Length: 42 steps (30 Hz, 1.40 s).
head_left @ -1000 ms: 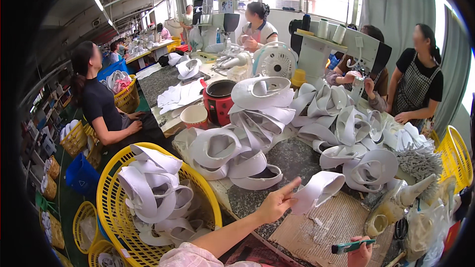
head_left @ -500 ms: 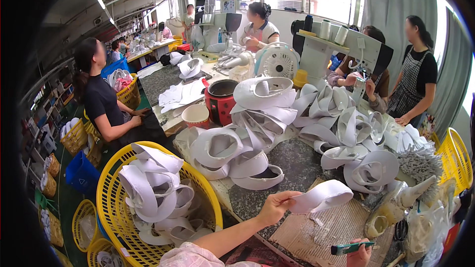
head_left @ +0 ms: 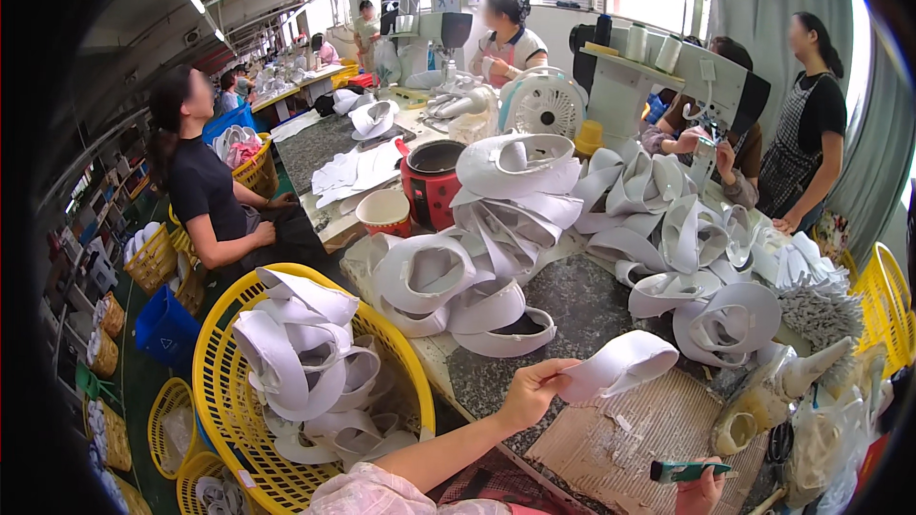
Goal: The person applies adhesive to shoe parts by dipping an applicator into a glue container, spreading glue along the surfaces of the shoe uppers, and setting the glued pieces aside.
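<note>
Over the front of the worktable, my left hand (head_left: 534, 391) pinches one end of a white shoe upper (head_left: 625, 362), a curved band held up in the air. My right hand (head_left: 701, 488), low at the front, grips a slim green utility knife (head_left: 689, 471) with a dark end. Below both hands lies a worn corrugated cardboard sheet (head_left: 601, 448) with white scraps (head_left: 625, 424) on it. More white uppers are stacked in a pile (head_left: 520, 172) beyond my left hand. Another heap of uppers (head_left: 730, 319) is farther right.
At my left stands a yellow basket (head_left: 215, 401) filled with uppers. A red pot (head_left: 431, 186), a paper cup (head_left: 384, 213) and a white fan (head_left: 546, 105) are at the back. A glue-stained container (head_left: 749, 415) sits right. Co-workers are around the table, one at a sewing machine (head_left: 668, 95).
The whole view has shifted slightly. My left hand still holds the upper, and the knife in my right hand has turned a little. No item has been taken or let go.
</note>
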Each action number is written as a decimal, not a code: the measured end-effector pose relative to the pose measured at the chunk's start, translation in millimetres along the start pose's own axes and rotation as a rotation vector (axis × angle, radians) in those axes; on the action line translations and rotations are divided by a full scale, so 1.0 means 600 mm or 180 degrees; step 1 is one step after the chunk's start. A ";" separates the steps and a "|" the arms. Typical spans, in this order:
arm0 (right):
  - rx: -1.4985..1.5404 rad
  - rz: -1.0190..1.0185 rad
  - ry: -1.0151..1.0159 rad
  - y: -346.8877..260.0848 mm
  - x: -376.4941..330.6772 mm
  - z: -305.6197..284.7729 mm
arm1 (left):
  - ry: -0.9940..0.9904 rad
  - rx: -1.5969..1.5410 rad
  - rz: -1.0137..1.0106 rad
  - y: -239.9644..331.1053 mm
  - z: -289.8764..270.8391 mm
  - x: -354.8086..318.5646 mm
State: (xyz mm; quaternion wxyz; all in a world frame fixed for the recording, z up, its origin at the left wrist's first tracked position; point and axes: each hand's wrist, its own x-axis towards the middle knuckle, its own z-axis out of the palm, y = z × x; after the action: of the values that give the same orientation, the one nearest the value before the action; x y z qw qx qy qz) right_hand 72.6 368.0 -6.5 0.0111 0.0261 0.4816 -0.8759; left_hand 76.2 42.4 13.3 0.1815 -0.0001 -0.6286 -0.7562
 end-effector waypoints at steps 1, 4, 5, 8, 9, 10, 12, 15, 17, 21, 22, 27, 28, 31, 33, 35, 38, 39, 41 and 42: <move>0.0183 -0.0382 0.0055 0.004 0.009 -0.014 | -0.0097 -0.0054 -0.0065 -0.004 0.008 0.011; -0.0329 -0.1118 0.0943 -0.032 0.027 -0.041 | -0.0121 -0.0196 0.0039 -0.010 0.024 0.027; -0.1112 -0.1190 0.0671 -0.066 0.027 -0.045 | -0.0086 -0.0865 -0.0010 -0.009 0.021 0.029; -0.2041 -0.1826 0.1424 -0.097 0.047 0.012 | -0.0054 -0.0470 0.0159 -0.001 0.004 0.041; -0.2130 -0.1971 0.1066 -0.109 0.057 0.000 | -0.0113 -0.0468 0.0167 0.004 0.016 0.051; -0.2332 -0.1891 0.0915 -0.123 0.058 0.000 | -0.0167 -0.0317 0.0169 0.004 0.019 0.056; -0.2443 -0.1833 0.0907 -0.132 0.064 -0.011 | -0.0412 -0.0170 0.0279 -0.003 0.038 0.069; -0.2695 -0.2020 0.0984 -0.134 0.083 -0.046 | -0.0611 -0.0222 0.0157 -0.013 0.074 0.069; -0.3458 -0.2116 0.0939 -0.116 0.112 -0.062 | -0.0842 -0.0082 0.0302 -0.009 0.091 0.065; -0.3668 -0.2150 0.0725 -0.143 0.113 -0.052 | -0.0841 0.0104 0.0270 0.012 0.107 0.060; -0.3191 -0.2105 0.0750 -0.156 0.105 -0.044 | -0.0754 0.0146 0.0081 0.019 0.106 0.060; -0.3960 -0.2273 -0.0518 -0.152 0.073 -0.088 | -0.1117 0.0956 -0.0609 0.057 0.122 0.102; -0.2976 -0.2340 0.0181 -0.145 0.063 -0.108 | -0.1261 0.1166 -0.0616 0.055 0.132 0.117; -0.2281 -0.1950 0.1558 -0.141 0.052 -0.110 | -0.1674 0.1384 -0.0849 0.053 0.158 0.165; -0.2397 -0.1353 0.0756 -0.119 0.035 -0.077 | -0.2106 0.1643 -0.0502 0.047 0.184 0.184; -0.2334 -0.1719 -0.0048 -0.080 0.036 -0.028 | -0.2257 0.1767 -0.0591 0.066 0.218 0.194; -0.2980 -0.2152 -0.0665 -0.023 0.067 0.018 | -0.2574 0.2148 -0.0397 0.064 0.258 0.196; -0.3489 -0.2598 -0.0743 -0.015 0.078 0.018 | -0.2704 0.2421 -0.0119 0.060 0.268 0.194; -0.4001 -0.3045 -0.0827 0.001 0.095 0.013 | -0.2689 0.2449 0.0058 0.045 0.277 0.188; -0.4244 -0.3123 -0.0738 0.009 0.103 0.009 | -0.2662 0.2485 0.0234 0.038 0.278 0.186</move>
State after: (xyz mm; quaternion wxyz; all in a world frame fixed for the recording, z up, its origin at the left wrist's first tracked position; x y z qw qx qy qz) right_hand 11.1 361.1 -11.5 -0.3090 -0.2890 0.8514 -0.3100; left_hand -59.8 167.1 95.7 -0.0699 -0.2541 -0.8792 -0.3968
